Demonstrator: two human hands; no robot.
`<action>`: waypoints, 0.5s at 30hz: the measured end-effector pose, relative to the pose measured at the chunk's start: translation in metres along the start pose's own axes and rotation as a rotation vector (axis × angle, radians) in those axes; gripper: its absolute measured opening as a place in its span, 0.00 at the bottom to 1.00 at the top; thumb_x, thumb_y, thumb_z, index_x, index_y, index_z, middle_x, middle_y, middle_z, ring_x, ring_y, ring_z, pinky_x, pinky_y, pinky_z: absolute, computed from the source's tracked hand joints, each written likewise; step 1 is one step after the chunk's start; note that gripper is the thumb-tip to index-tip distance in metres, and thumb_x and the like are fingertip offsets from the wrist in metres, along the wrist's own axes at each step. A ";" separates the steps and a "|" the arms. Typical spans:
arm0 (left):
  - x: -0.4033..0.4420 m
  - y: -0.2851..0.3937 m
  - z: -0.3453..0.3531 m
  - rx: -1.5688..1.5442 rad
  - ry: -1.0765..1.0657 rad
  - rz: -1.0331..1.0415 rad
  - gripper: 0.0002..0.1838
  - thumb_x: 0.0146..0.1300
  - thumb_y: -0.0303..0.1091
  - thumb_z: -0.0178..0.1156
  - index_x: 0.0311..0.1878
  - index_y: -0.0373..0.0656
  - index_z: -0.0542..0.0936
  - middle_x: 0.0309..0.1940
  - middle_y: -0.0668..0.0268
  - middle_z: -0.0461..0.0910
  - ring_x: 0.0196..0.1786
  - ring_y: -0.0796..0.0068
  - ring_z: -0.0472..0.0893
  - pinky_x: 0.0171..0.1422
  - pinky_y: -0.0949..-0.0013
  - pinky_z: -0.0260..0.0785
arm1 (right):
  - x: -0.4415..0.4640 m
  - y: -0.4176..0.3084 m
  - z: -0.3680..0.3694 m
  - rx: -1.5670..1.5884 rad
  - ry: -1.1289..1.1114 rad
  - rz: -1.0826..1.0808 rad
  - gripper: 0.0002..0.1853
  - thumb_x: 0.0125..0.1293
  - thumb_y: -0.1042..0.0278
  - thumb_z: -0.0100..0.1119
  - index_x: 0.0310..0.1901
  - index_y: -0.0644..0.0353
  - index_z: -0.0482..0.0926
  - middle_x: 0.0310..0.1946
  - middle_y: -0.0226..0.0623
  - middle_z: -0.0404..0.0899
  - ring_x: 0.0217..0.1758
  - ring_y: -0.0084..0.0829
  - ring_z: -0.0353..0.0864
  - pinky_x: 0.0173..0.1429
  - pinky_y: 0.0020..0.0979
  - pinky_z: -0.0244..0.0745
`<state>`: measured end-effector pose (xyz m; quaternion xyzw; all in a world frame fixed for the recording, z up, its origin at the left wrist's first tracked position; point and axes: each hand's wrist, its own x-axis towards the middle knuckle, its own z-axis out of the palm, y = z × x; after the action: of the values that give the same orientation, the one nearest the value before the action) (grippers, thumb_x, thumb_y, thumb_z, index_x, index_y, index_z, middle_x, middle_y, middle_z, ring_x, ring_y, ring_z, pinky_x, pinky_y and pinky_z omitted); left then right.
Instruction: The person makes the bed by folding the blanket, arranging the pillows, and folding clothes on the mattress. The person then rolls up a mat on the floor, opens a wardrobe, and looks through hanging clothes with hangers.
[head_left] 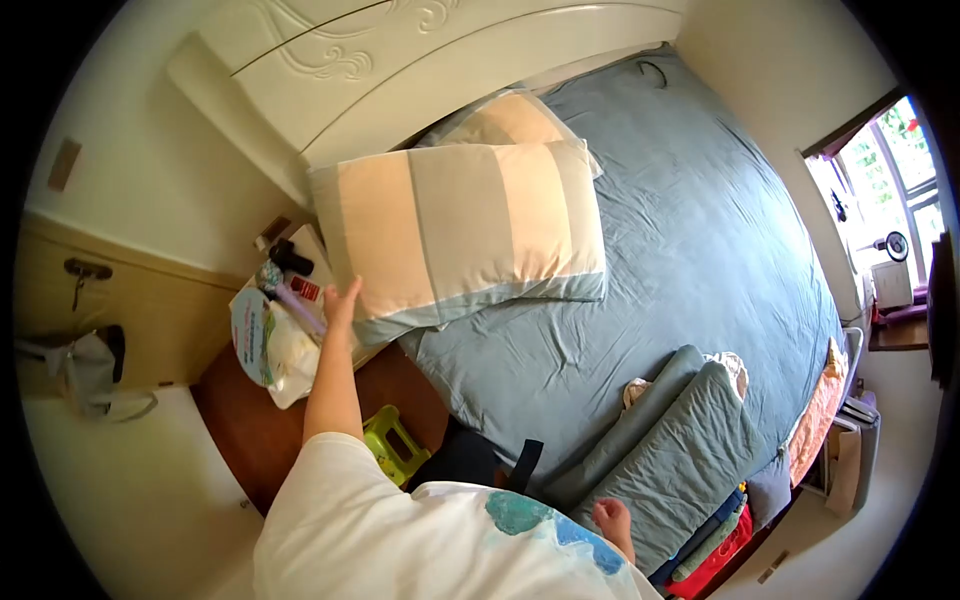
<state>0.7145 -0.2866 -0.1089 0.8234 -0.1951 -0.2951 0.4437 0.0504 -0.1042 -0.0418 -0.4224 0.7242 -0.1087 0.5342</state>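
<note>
A striped pillow [460, 225] in peach and grey-green lies at the head of the bed, overlapping a second striped pillow [510, 118] behind it. My left hand [343, 302] reaches to the left edge of the front pillow, thumb and fingers apart; whether it touches the fabric is hard to tell. Low in the view, my right hand [612, 522] hangs over the folded grey-blue quilt [670, 455], its fingers curled in and nothing visible in them. A grey-blue sheet [660, 230] covers the mattress.
Left of the bed, a nightstand holds a white plastic bag [292, 355], a black object [291, 257] and small items. A green stool [395, 445] stands on the floor below. Folded clothes [715, 545] lie beside the quilt. The headboard [400, 75] borders the far side.
</note>
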 end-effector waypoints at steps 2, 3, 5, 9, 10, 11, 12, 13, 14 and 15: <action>0.030 -0.001 0.006 -0.057 -0.002 0.000 0.41 0.45 0.52 0.65 0.56 0.33 0.62 0.48 0.53 0.72 0.50 0.63 0.72 0.54 0.66 0.63 | 0.005 -0.032 0.009 0.059 0.065 -0.017 0.06 0.55 0.74 0.55 0.34 0.65 0.74 0.18 0.33 0.75 0.20 0.20 0.73 0.26 0.22 0.68; 0.040 -0.002 0.015 -0.003 0.116 -0.040 0.44 0.43 0.51 0.67 0.57 0.30 0.61 0.50 0.52 0.70 0.53 0.62 0.70 0.56 0.67 0.62 | 0.002 -0.055 0.013 0.062 0.055 -0.026 0.06 0.57 0.74 0.55 0.34 0.66 0.74 0.19 0.32 0.75 0.20 0.20 0.73 0.25 0.21 0.68; 0.043 0.010 0.028 -0.006 0.147 -0.050 0.45 0.43 0.51 0.68 0.57 0.28 0.61 0.52 0.51 0.69 0.54 0.61 0.70 0.57 0.67 0.61 | 0.001 -0.069 0.017 0.071 0.055 -0.032 0.05 0.58 0.74 0.54 0.35 0.66 0.73 0.21 0.32 0.75 0.21 0.19 0.72 0.25 0.20 0.69; 0.026 0.050 0.027 -0.131 0.054 -0.180 0.43 0.41 0.48 0.70 0.54 0.25 0.65 0.52 0.51 0.69 0.54 0.61 0.70 0.57 0.68 0.60 | 0.007 -0.049 0.028 0.049 0.069 0.012 0.06 0.54 0.72 0.57 0.33 0.65 0.75 0.19 0.32 0.76 0.21 0.20 0.74 0.27 0.23 0.70; 0.026 0.051 0.025 -0.180 -0.015 -0.247 0.41 0.41 0.47 0.70 0.52 0.26 0.67 0.51 0.51 0.70 0.53 0.61 0.70 0.56 0.68 0.61 | 0.008 -0.037 0.030 0.016 0.063 0.026 0.06 0.54 0.72 0.58 0.33 0.64 0.75 0.19 0.32 0.76 0.22 0.20 0.74 0.28 0.23 0.70; 0.025 0.055 0.024 -0.206 -0.012 -0.285 0.38 0.41 0.47 0.70 0.49 0.26 0.70 0.48 0.52 0.72 0.51 0.62 0.71 0.53 0.67 0.62 | 0.012 -0.026 0.033 -0.013 0.050 0.035 0.07 0.53 0.71 0.58 0.33 0.64 0.75 0.20 0.33 0.76 0.22 0.21 0.75 0.28 0.24 0.71; 0.025 0.054 0.023 -0.207 -0.014 -0.276 0.38 0.41 0.47 0.70 0.49 0.26 0.70 0.48 0.52 0.72 0.51 0.62 0.71 0.53 0.67 0.62 | 0.015 -0.023 0.035 -0.006 0.054 0.029 0.07 0.53 0.71 0.58 0.33 0.64 0.75 0.20 0.33 0.76 0.22 0.21 0.75 0.28 0.24 0.71; 0.026 0.052 0.022 -0.233 -0.022 -0.287 0.36 0.43 0.46 0.69 0.48 0.26 0.70 0.48 0.52 0.72 0.50 0.62 0.72 0.52 0.66 0.63 | 0.017 -0.020 0.037 -0.016 0.026 0.038 0.07 0.54 0.71 0.58 0.32 0.64 0.75 0.20 0.33 0.76 0.22 0.21 0.75 0.28 0.24 0.71; 0.025 0.050 0.016 -0.258 -0.029 -0.300 0.34 0.44 0.45 0.68 0.48 0.26 0.71 0.47 0.53 0.73 0.48 0.63 0.73 0.51 0.66 0.63 | 0.019 -0.017 0.042 -0.029 -0.004 0.047 0.06 0.54 0.72 0.57 0.32 0.65 0.75 0.20 0.32 0.76 0.22 0.21 0.75 0.28 0.24 0.71; 0.017 0.055 0.014 -0.258 -0.027 -0.289 0.34 0.44 0.45 0.68 0.48 0.26 0.71 0.47 0.53 0.73 0.48 0.63 0.73 0.51 0.66 0.63 | 0.023 -0.019 0.044 -0.021 -0.005 0.039 0.06 0.54 0.72 0.57 0.32 0.65 0.75 0.20 0.32 0.76 0.22 0.21 0.75 0.28 0.24 0.71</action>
<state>0.7144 -0.3340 -0.0737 0.7750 -0.0412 -0.3894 0.4961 0.0963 -0.1194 -0.0634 -0.4138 0.7321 -0.0897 0.5335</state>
